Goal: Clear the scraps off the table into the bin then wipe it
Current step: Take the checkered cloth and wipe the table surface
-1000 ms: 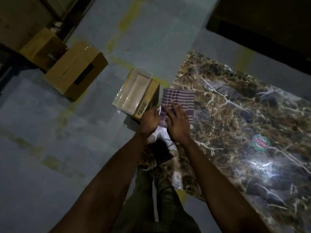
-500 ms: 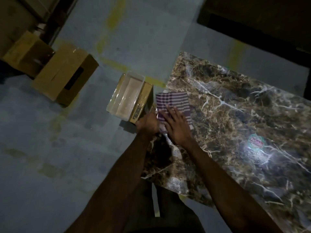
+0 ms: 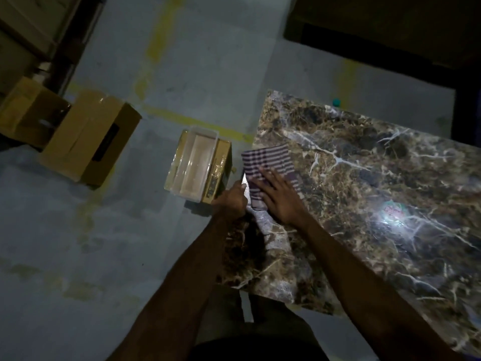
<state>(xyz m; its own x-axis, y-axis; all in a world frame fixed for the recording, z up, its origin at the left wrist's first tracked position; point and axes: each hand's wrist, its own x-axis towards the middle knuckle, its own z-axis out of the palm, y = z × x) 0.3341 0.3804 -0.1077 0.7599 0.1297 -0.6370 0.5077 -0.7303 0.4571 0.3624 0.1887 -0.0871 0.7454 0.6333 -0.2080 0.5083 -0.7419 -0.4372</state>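
A striped cloth is pressed flat on the marble table at the edge nearest the bin. The right hand lies on the cloth with fingers straight and spread, presumably so the push is spread across the fabric. The left hand is cupped just off the table edge, beside the cloth, fingers curled; a pale scrap seems to show at its fingertips, but whether it is pinched cannot be told. The bin, a clear tub on a cardboard box, stands on the floor just beside that edge, likely to catch what is swept off. Wiping is judged not yet finished
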